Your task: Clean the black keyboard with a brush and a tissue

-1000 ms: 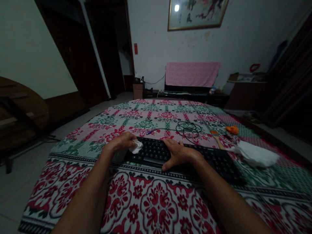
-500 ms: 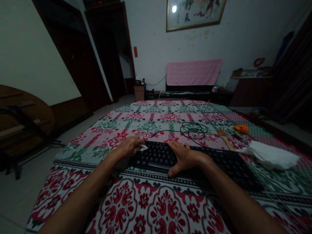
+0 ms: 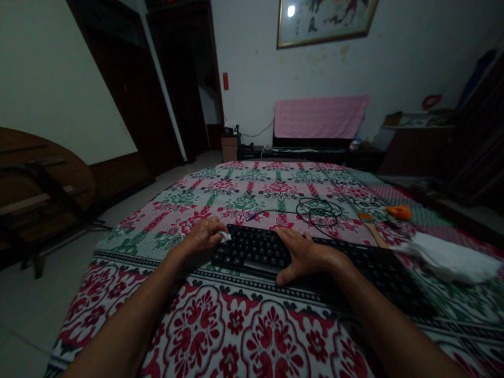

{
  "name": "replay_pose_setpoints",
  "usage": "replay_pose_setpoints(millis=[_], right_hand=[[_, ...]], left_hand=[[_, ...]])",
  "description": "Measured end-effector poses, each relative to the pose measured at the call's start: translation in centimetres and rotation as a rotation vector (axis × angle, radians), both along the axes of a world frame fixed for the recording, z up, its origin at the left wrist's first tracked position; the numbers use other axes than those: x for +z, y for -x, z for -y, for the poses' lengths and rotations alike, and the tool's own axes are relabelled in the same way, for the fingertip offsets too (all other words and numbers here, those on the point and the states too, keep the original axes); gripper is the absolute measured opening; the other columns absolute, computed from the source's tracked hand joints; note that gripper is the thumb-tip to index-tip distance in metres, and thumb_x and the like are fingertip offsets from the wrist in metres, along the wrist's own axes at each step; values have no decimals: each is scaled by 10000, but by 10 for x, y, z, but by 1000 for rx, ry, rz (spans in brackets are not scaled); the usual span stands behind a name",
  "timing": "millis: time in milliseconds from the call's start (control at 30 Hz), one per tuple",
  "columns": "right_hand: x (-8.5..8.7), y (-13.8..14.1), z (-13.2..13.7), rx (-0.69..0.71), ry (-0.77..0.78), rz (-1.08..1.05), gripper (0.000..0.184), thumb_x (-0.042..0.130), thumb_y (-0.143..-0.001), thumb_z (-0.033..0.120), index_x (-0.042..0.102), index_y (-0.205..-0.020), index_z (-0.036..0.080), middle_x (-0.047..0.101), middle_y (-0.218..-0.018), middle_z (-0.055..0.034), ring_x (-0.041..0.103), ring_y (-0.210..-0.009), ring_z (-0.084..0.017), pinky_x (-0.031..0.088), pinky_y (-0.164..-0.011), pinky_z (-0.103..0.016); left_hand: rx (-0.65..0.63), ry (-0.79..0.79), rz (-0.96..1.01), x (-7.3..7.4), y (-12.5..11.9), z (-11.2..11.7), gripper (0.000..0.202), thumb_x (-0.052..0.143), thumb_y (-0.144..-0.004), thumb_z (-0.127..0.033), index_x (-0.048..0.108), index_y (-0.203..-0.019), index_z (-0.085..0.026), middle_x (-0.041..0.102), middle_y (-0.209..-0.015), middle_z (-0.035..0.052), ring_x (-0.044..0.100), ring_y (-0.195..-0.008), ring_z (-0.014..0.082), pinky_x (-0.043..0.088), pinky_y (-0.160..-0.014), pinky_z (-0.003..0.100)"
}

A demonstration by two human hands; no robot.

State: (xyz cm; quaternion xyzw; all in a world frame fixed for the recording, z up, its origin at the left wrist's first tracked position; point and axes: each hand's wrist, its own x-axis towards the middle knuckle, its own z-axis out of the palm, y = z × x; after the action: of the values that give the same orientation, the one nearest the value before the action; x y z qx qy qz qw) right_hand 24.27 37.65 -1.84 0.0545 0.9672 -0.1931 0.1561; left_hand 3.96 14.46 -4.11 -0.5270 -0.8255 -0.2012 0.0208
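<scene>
A black keyboard (image 3: 252, 248) lies across a table covered with a red, green and white flowered cloth (image 3: 244, 331). My left hand (image 3: 201, 236) is closed on a small white wad of tissue (image 3: 225, 236), pressed against the keyboard's left end. My right hand (image 3: 305, 253) lies flat on the middle keys with its fingers stretched out, holding the keyboard down. The keyboard's black cable (image 3: 317, 210) is coiled on the cloth just behind it, ending in a purple plug (image 3: 249, 216).
A crumpled white cloth (image 3: 452, 260) lies at the right end of the keyboard. An orange object (image 3: 399, 211) and a wooden-handled tool (image 3: 372, 227) sit further right. A folded wooden table (image 3: 43, 184) leans at the left, and a pink-covered set (image 3: 321, 116) stands by the far wall.
The tissue in my left hand has slid from over the keys to the keyboard's upper left corner and is now mostly hidden under my fingers. My right hand stays flat on the keys.
</scene>
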Motion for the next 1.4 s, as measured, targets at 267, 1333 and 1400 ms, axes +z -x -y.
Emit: replay_pose_setpoints(millis=[267,1333,1400], right_hand=[[-4,1,-2,4,6,0,1345,693,-460,694,-1,-1467,135,31,-1525,-172,-29,-1382,-375,-30,-1072,-608],[0,1,-1,1,-12,14,1325,688,-468,693,-4,-1469,167,18,-1529,-154,-21,-1387,-360,-31,-1080,-594],[-1,1,-1,1,-16,14,1330,690,-467,692,-4,-1469,160,21,-1528,-157,-17,-1387,-359,-29,-1079,-595]], left_hand=[[70,-165,46,-3,4,-1,295,457,-715,-135,704,-873,-175,599,-786,33,540,-759,150,416,-726,263],[127,-183,369,-7,4,5,255,488,-689,-248,694,-772,-122,644,-740,43,570,-682,153,434,-618,246],[128,-216,363,-5,3,6,258,482,-696,-251,693,-769,-121,647,-738,46,570,-674,148,434,-619,245]])
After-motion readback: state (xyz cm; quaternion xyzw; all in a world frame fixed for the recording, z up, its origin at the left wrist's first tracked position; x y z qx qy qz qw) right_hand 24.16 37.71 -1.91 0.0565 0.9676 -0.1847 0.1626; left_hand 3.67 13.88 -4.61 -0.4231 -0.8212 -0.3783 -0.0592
